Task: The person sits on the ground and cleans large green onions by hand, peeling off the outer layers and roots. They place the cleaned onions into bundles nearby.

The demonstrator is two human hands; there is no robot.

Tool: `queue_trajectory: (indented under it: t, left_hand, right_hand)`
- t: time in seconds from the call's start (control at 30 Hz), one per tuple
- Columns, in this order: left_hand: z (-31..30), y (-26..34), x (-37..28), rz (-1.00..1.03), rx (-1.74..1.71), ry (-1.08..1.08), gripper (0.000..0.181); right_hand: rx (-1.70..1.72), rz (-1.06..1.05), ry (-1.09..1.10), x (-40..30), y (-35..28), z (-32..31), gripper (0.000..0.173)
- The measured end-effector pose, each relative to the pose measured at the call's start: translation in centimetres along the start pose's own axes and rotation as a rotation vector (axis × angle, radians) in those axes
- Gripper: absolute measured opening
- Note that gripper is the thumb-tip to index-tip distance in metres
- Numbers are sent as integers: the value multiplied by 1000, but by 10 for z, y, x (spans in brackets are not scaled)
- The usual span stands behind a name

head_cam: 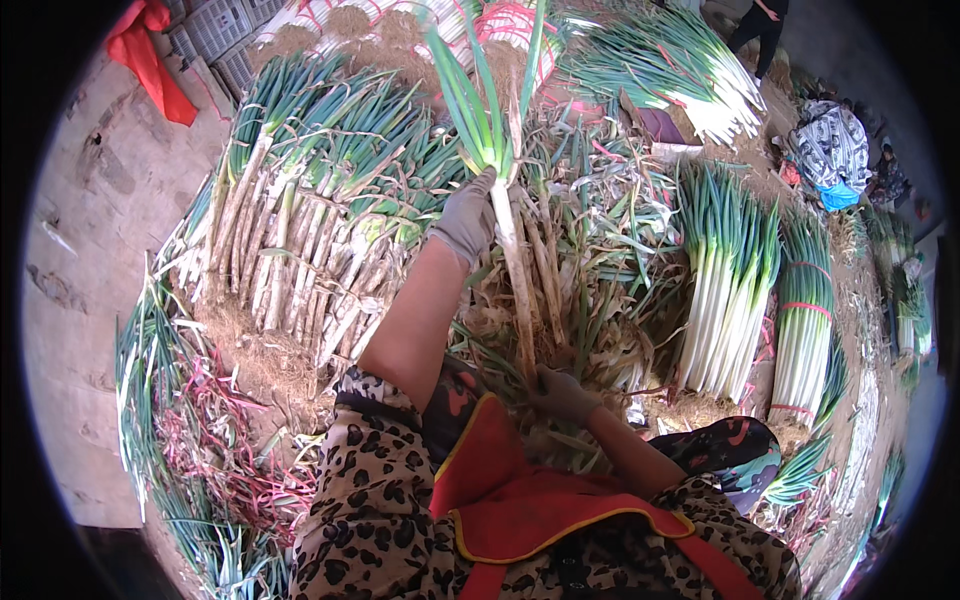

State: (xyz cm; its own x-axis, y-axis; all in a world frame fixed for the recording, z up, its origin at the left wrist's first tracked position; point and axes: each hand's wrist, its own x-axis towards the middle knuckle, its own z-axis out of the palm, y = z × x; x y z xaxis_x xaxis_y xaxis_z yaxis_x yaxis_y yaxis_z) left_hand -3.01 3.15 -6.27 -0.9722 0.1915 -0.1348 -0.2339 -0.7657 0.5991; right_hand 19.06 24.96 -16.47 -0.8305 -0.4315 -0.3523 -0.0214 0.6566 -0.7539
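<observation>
A long scallion point(512, 262) stands nearly upright before me, green leaves at the top and brown dry skin on the lower stalk. My left hand point(466, 216), in a pale grey glove, grips it just below the leaves. At the root end is my right hand point(564, 394), also gloved, with its fingers closed around the bottom of the stalk. The roots are hidden by that hand. To the left lies a heap of soil-stained scallions point(300, 247) with brown outer skins. White, cleaned scallions point(724, 322) stand in a bunch to the right.
Stripped leaves and skins point(607, 300) are piled ahead of my right hand. A scallion bundle tied with red bands point(802, 330) is farther right. Red plastic strips point(232, 450) litter the left floor. More tied bundles point(390, 34) lie at the back; a person point(759, 34) stands far right.
</observation>
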Motion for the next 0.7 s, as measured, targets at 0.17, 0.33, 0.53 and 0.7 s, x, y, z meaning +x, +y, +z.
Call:
queue_trajectory:
  t: [0.17, 0.33, 0.53, 0.7]
  left_hand:
    - [15, 3, -8, 17, 93, -73, 21]
    - [29, -5, -19, -69, 75, -157, 17]
    - [47, -9, -32, -30, 104, -186, 18]
    - [38, -3, -27, -13, 100, -188, 18]
  right_hand:
    - [341, -60, 78, 30, -4, -51, 32]
    - [814, -293, 491, 70, -122, -136, 24]
    - [738, -348, 444, 111, -144, -162, 16]
    - [515, -618, 630, 115, -158, -147, 17]
